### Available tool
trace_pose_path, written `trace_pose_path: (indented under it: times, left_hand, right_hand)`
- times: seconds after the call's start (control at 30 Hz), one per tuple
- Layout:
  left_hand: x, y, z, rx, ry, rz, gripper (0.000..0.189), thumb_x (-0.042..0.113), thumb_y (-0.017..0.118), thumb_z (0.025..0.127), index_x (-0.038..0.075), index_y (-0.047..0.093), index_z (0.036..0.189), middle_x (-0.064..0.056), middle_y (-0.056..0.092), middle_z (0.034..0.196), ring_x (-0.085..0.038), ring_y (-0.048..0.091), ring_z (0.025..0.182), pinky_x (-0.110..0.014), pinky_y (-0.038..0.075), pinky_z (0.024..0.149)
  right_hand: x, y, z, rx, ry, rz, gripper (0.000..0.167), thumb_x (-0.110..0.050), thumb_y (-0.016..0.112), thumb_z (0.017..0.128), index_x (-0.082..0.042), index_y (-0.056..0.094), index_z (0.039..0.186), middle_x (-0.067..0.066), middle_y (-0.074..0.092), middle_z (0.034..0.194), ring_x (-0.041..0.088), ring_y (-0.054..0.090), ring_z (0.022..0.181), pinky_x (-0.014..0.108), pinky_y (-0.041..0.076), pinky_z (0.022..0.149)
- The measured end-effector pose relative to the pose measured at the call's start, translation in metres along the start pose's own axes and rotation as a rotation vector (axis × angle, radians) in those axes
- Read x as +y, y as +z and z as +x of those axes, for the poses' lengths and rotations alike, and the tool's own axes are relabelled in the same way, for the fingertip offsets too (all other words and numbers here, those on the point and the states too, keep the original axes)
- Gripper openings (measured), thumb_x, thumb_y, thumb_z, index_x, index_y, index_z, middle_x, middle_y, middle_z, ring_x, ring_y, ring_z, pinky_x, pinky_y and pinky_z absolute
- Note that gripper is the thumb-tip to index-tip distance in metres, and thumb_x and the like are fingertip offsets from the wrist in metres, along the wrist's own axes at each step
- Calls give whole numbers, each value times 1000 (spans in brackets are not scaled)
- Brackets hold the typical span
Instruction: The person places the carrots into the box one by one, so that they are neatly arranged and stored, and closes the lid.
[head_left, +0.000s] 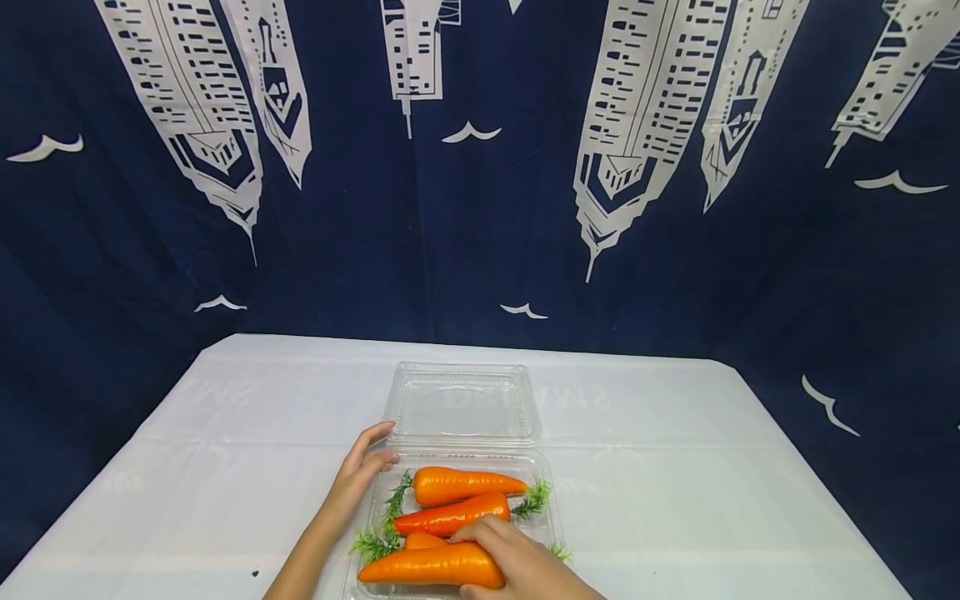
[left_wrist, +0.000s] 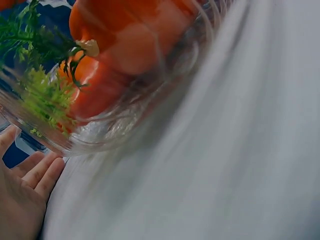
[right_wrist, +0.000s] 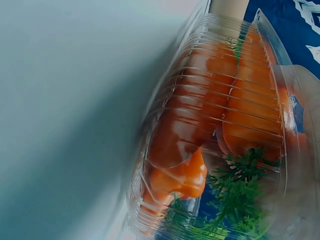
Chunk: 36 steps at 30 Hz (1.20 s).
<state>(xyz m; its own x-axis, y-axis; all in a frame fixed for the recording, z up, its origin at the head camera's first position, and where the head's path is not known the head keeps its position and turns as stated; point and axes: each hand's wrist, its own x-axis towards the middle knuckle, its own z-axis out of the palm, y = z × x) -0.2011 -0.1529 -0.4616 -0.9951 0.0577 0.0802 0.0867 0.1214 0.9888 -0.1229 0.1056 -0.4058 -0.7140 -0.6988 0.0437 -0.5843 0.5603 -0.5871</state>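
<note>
A clear plastic clamshell box (head_left: 555, 508) lies with its lid (head_left: 465, 404) folded back, away from me. Several orange toy carrots with green tops are in it, a rear carrot (head_left: 465, 485), a redder carrot (head_left: 450, 517) and a front carrot (head_left: 427, 567) among them. Another carrot (head_left: 424, 541) is mostly covered by the front one. My right hand (head_left: 517, 562) grips the thick end of the front carrot. At the box's left rear corner, my left hand (head_left: 356, 475) touches the rim with extended fingers. Through the box wall, carrots (right_wrist: 200, 105) show in the right wrist view.
A white cloth covers the table (head_left: 660, 467) under the box. Behind it hangs a dark blue curtain (head_left: 420, 233) printed with white buildings and birds. A small dark speck (head_left: 255, 573) lies left of my left forearm.
</note>
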Motion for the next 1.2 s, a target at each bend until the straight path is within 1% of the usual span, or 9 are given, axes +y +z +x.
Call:
trace_pose_path:
  times: [0.1, 0.3, 0.43, 0.63, 0.73, 0.87, 0.97, 1.1, 1.2]
  left_hand:
    - [0, 0, 0, -1, 0, -1, 42, 21, 49, 91, 17, 41, 132, -12, 37, 139, -8, 54, 98, -22, 44, 87]
    - [1, 1, -1, 2, -9, 1, 43, 21, 50, 90, 16, 42, 132, -11, 37, 139, -12, 53, 99, -25, 44, 88]
    - [0, 1, -1, 5, -20, 3, 44, 21, 51, 89, 16, 42, 132, -11, 37, 139, -12, 54, 99, -25, 44, 88]
    - [-2, 1, 0, 10, -6, -2, 44, 21, 50, 90, 15, 42, 132, -10, 38, 138, -10, 54, 99, -23, 45, 87]
    - [-3, 2, 0, 9, 5, -7, 44, 20, 51, 89, 14, 42, 132, -12, 38, 138, -10, 54, 98, -22, 45, 86]
    - [-3, 1, 0, 2, 5, -5, 45, 21, 51, 90, 14, 41, 132, -13, 37, 138, -10, 54, 99, -22, 45, 86]
    - [-1, 1, 0, 0, -2, -8, 44, 21, 51, 90, 15, 41, 133, -13, 37, 139, -11, 54, 100, -22, 45, 87]
    - [0, 1, 0, -6, -6, -13, 44, 21, 50, 91, 16, 40, 133, -11, 37, 139, -12, 54, 100, -23, 45, 88]
    - [-1, 0, -1, -13, 7, -7, 43, 21, 48, 92, 16, 39, 134, -13, 36, 139, -13, 54, 100, -24, 45, 88]
  right_hand:
    - [0, -2, 0, -20, 18, 6, 39, -46, 53, 87, -24, 49, 119, -8, 53, 113, 2, 47, 93, 23, 47, 75]
    - [-1, -7, -2, -84, 81, 77, 38, -43, 55, 86, -28, 48, 120, -12, 51, 108, -2, 44, 84, 19, 44, 68]
    - [-1, -8, -4, -108, 48, 65, 39, -45, 50, 89, -28, 47, 123, -11, 51, 106, -3, 44, 82, 18, 43, 65]
    - [0, -8, -5, -132, -29, -36, 44, -48, 40, 92, -25, 46, 129, -9, 53, 114, 0, 45, 91, 20, 46, 71]
    - [0, -10, -5, -141, -48, -64, 45, -47, 38, 93, -24, 45, 131, -8, 53, 113, 0, 45, 91, 20, 46, 70]
    - [1, -13, -8, -151, -43, -78, 46, -48, 39, 93, -26, 45, 133, -7, 54, 110, -2, 45, 86, 18, 45, 67]
    - [1, -15, -9, -144, -47, -110, 44, -47, 39, 93, -25, 49, 129, -8, 54, 105, -4, 44, 82, 16, 43, 65]
    - [2, -16, -9, -124, -42, -137, 38, -43, 41, 94, -22, 59, 120, -11, 53, 98, -4, 42, 80, 15, 42, 65]
    - [2, -14, -7, -108, -25, -121, 33, -41, 46, 92, -21, 61, 114, -13, 53, 98, -4, 42, 80, 15, 42, 65]
